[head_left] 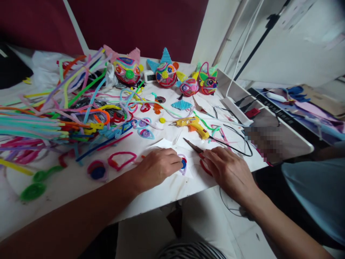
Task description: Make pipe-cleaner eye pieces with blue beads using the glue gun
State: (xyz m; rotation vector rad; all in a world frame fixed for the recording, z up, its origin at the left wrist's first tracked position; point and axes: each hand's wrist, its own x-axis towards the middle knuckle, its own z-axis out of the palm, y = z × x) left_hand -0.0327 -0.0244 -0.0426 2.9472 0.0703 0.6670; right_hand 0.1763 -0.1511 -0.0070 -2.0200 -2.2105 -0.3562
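My left hand (pixel 159 165) is closed at the left side of a small coiled piece (pixel 183 164) of blue, red and lilac pipe cleaner, which lies on white paper near the table's front edge. Its fingertips touch the piece. My right hand (pixel 226 169) is wrapped round red-handled pliers (pixel 192 145), whose dark, pointed jaws aim to the upper left, above the paper. Left of my left hand lie a red pipe-cleaner loop (pixel 122 160) and a blue and red coil with a lilac rim (pixel 97 170).
A yellow glue gun (pixel 195 126) with a black cord lies beyond my hands. Four colourful animal heads, one pink-eared (pixel 128 72), line the table's back. Pipe cleaners (pixel 32 126) are heaped at left. A power strip (pixel 237 111) and a seated person (pixel 315 194) are at right.
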